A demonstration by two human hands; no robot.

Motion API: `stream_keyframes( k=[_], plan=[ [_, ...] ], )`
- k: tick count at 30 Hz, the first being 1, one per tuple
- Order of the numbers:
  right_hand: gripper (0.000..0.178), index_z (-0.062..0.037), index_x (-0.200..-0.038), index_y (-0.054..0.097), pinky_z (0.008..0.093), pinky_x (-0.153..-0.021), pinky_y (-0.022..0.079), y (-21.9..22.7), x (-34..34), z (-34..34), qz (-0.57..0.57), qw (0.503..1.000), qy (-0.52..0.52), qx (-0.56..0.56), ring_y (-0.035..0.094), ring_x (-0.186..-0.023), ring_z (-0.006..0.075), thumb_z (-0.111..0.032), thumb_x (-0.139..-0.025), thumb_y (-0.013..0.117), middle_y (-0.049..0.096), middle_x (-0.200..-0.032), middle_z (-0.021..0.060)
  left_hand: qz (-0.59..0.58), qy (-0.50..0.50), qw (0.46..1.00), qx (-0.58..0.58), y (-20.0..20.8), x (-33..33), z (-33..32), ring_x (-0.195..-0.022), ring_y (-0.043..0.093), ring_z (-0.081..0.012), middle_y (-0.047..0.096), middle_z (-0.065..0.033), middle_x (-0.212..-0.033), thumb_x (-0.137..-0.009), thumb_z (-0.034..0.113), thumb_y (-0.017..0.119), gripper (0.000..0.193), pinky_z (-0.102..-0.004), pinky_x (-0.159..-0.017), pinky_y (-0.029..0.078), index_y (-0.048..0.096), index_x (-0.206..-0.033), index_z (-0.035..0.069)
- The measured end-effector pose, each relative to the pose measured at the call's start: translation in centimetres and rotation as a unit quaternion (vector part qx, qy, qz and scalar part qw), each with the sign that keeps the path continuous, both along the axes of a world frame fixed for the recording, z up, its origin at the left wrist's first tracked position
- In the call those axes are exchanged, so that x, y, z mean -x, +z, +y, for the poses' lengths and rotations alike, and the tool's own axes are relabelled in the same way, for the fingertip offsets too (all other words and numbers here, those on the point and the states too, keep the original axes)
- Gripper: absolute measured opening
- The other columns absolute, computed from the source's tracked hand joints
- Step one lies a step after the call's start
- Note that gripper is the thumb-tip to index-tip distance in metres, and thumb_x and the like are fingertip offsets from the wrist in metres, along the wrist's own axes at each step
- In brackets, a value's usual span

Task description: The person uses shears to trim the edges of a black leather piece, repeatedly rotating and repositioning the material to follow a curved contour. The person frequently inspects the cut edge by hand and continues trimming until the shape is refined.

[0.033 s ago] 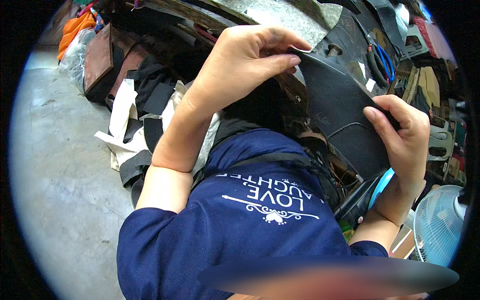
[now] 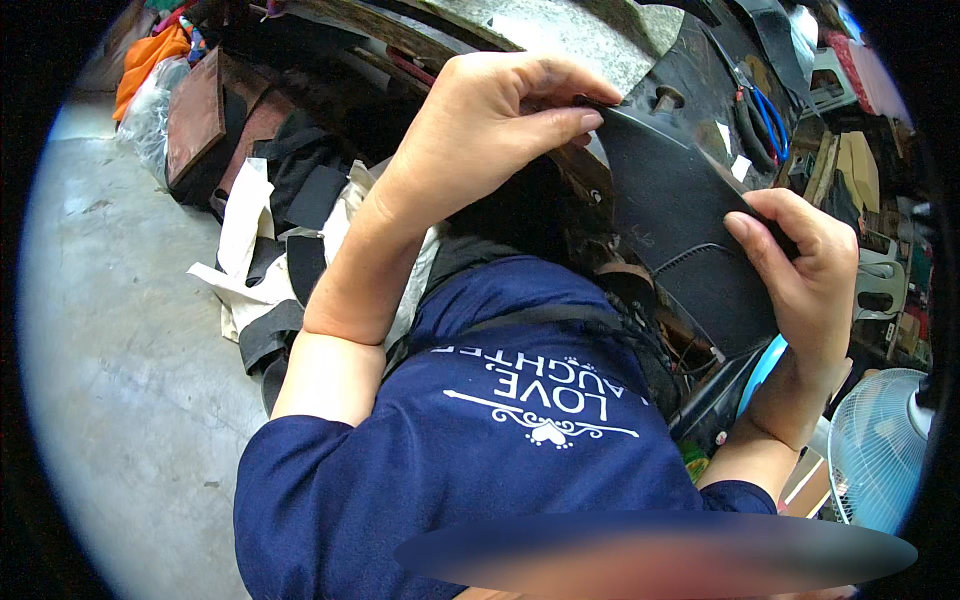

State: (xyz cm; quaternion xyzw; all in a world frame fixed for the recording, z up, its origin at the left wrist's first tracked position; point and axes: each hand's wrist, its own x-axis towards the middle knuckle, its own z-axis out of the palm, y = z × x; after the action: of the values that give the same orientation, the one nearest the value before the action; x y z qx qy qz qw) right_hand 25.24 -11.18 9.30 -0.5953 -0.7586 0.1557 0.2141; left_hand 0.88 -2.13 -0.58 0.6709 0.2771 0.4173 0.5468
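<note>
Between my two hands a flat black sheet, leather-like, (image 2: 665, 190) is held up at an angle. A curved, ridged line crosses its lower part. My left hand (image 2: 500, 125) pinches its far left corner between thumb and fingers. On the right edge, my right hand (image 2: 800, 250) grips the sheet with the thumb on the near face and the fingers bent behind. Beyond the sheet, a pair of scissors with blue handles (image 2: 770, 125) lies on the dark worktop (image 2: 690, 75).
Black and white material scraps (image 2: 265, 280) lie heaped on the concrete floor (image 2: 120, 350) at left, near a brown board (image 2: 197, 115) and an orange cloth (image 2: 150, 65). A pale grey sheet (image 2: 590, 40) covers part of the worktop. A fan (image 2: 870, 450) stands at lower right.
</note>
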Motion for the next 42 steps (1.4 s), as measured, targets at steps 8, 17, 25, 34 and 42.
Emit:
stream_keyframes(
  k=[8,17,25,34,42],
  plan=[
    [0.016,0.0033,-0.085,0.066,0.0239,-0.058,0.044,-0.9,-0.1,0.1,-0.024,0.999,0.023,0.013,0.058,-0.063,0.0107,-0.01,-0.082,0.072,0.06,-0.067,0.0072,0.093,0.02,0.995,-0.033,-0.6,-0.1,0.0,-0.073,0.063,-0.007,0.068,-0.0039,-0.081,-0.088,0.007,0.067,0.017,-0.0208,-0.068,0.052,0.069,-0.103,-0.001],
    [0.017,0.002,-0.085,0.068,0.0268,-0.058,0.047,-2.4,-0.7,0.8,0.03,0.999,0.017,0.041,0.064,-0.061,0.0175,-0.013,-0.079,0.074,0.065,-0.07,0.0118,0.073,0.051,0.986,-0.142,-1.4,-1.1,0.3,-0.074,0.067,-0.0156,0.069,-0.01,-0.083,-0.085,0.011,0.069,0.019,-0.0266,-0.067,0.052,0.069,-0.101,0.001],
    [0.016,0.0017,-0.085,0.068,0.0276,-0.059,0.048,-3.1,-0.5,0.6,0.039,0.999,0.022,0.028,0.065,-0.062,0.0185,-0.012,-0.079,0.074,0.066,-0.071,0.0119,0.13,0.003,0.979,-0.158,-1.0,-0.9,0.4,-0.074,0.06,-0.0105,0.065,-0.0056,-0.082,-0.085,0.007,0.07,0.014,-0.0222,-0.068,0.047,0.071,-0.097,-0.001],
    [0.015,0.0037,-0.083,0.065,0.0222,-0.059,0.044,-3.4,-0.7,0.6,0.033,0.998,0.045,0.026,0.057,-0.063,0.0077,-0.009,-0.082,0.072,0.061,-0.069,0.005,0.168,-0.009,0.948,-0.269,-0.9,-1.4,0.5,-0.08,0.062,-0.0159,0.065,-0.0081,-0.087,-0.086,0.004,0.065,0.015,-0.0252,-0.072,0.048,0.068,-0.101,-0.001],
    [0.015,0.0038,-0.086,0.065,0.0239,-0.06,0.046,-3.6,-0.6,0.6,0.024,0.998,0.055,0.014,0.058,-0.064,0.009,-0.01,-0.083,0.071,0.062,-0.071,0.0057,0.108,0.022,0.965,-0.237,-1.3,-2.5,0.1,-0.072,0.068,-0.0243,0.068,-0.0122,-0.083,-0.08,0.009,0.073,0.015,-0.0297,-0.065,0.053,0.072,-0.093,0.002]
  ],
)
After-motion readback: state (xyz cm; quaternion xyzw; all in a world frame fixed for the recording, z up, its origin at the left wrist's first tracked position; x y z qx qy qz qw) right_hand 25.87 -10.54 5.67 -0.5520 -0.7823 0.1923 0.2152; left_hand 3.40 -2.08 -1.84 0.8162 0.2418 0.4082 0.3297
